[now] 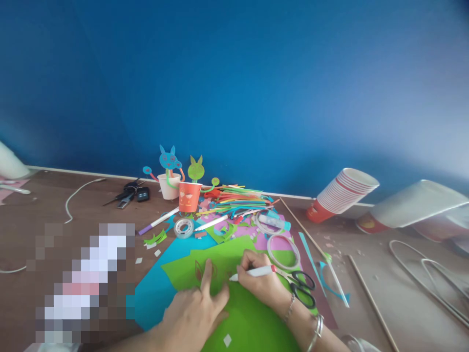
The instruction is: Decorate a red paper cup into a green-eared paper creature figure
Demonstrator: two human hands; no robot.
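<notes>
My left hand (198, 308) lies spread on a green paper sheet (245, 315), its index finger beside a red leaf-like outline (198, 270). Between the fingers of my right hand (262, 281) is a white marker (256, 272) with a red end; its tip is close to the green sheet, near small red marks. Whether the tip touches the paper cannot be made out. Black-handled scissors (303, 288) rest just right of my right hand. Blue paper (154, 293) shows under the green sheet.
Behind are two paper cups (189, 198) with animal figures, colourful pipe cleaners (242, 198), a tape roll (183, 228), a larger roll (284, 252) and scraps. Keys (126, 194) lie left. Stacked cups (342, 193) lean right, near thin sticks (372, 300) and a cable.
</notes>
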